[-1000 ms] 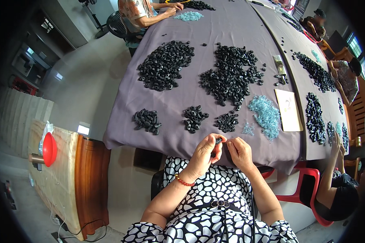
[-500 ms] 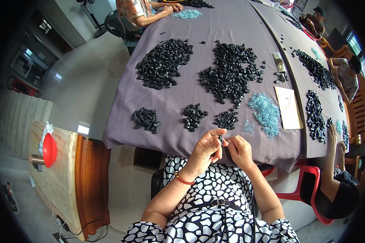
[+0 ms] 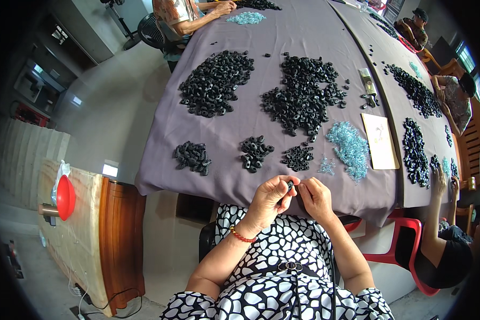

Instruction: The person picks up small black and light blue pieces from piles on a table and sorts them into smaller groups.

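Just over the table's near edge, my left hand (image 3: 272, 200) pinches a small black plastic part (image 3: 290, 185) between thumb and fingers. Beside it my right hand (image 3: 314, 197) is closed, its fingertips close to that part; whatever they grip is too small or hidden to name. Beyond my hands lie a small pile of black ring-like parts (image 3: 297, 158), another small pile of black parts (image 3: 256, 154) and a pile of black ribbed pieces (image 3: 192, 158). A heap of tiny clear-blue pieces (image 3: 348, 149) lies to the right, with a few scattered ones (image 3: 326, 166) next to it.
Two large heaps of black parts, one left (image 3: 216, 82) and one right (image 3: 303, 96), cover the middle of the grey-purple tablecloth (image 3: 160, 128). A flat pale card (image 3: 380, 141) and a tube (image 3: 367, 81) lie rightward. Several people work around the table. A red chair (image 3: 392, 248) stands right.
My left hand's raised fingers have curled down around the black part, and its tip has turned. My right hand stays close by. A co-worker's hands at the right have shifted.
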Motion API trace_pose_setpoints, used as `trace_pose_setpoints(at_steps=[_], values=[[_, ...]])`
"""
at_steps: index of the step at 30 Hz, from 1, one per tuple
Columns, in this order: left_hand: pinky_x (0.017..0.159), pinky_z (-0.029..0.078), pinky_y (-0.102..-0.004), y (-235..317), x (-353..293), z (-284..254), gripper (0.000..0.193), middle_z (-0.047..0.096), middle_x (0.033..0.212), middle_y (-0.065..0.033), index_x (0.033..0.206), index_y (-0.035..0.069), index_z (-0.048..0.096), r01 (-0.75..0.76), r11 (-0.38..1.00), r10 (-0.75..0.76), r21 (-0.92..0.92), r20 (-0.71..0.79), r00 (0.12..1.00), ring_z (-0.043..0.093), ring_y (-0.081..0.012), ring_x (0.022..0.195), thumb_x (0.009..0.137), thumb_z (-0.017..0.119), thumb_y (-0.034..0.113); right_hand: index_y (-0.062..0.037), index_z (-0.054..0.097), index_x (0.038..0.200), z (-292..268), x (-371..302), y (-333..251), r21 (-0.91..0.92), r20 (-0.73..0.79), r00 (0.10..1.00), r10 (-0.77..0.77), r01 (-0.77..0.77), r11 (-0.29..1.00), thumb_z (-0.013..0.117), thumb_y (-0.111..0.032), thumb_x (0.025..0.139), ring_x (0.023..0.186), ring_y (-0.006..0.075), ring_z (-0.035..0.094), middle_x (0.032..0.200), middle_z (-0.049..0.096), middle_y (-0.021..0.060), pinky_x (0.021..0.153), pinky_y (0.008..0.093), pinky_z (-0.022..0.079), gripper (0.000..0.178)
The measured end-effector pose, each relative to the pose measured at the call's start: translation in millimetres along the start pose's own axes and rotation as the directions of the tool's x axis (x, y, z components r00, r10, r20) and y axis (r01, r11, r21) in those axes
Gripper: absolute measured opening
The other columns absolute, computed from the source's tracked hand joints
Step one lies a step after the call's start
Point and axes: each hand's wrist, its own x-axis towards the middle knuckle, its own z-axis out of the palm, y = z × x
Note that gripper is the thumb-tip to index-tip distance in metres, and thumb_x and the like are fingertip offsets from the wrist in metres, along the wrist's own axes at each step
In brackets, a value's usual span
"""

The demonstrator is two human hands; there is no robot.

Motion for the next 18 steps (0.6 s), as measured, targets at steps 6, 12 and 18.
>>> trace_pose_setpoints(at_steps=[6,12,18], values=[[0.049,0.040,-0.0162,0.6,0.9,0.3,0.050,0.065,0.095,-0.0031,0.123,0.002,0.059,0.012,0.999,-0.014,-0.052,-0.026,1.000,0.055,-0.0051,0.062,0.100,0.062,0.047,-0.0046,0.070,0.097,2.2,-0.8,4.8,-0.001,0.004,1.000,0.012,-0.012,1.000,0.063,-0.013,0.096,0.073,0.0328,0.067,0.084,0.066,0.0132,0.066,0.0390,0.054,0.011],[0.057,0.051,-0.0211,1.5,2.9,6.2,0.042,0.067,0.099,-0.0043,0.122,0.007,0.057,0.083,0.996,-0.085,-0.023,-0.176,0.981,0.067,-0.0109,0.072,0.100,0.064,0.042,-0.0041,0.070,0.096,1.3,0.0,3.0,-0.006,-0.004,1.000,-0.003,0.003,1.000,0.063,-0.012,0.095,0.073,0.0330,0.067,0.083,0.066,0.0133,0.065,0.0393,0.053,0.010],[0.053,0.047,-0.0215,-5.9,1.7,-2.7,0.032,0.063,0.092,-0.0023,0.106,0.009,0.055,0.038,0.996,-0.048,-0.082,-0.120,0.992,0.061,-0.0096,0.065,0.098,0.068,0.037,-0.0032,0.070,0.095,1.7,-0.5,1.6,-0.003,-0.022,0.999,-0.026,0.026,1.000,0.064,-0.010,0.094,0.072,0.0333,0.067,0.082,0.066,0.0138,0.064,0.0393,0.053,0.009]])
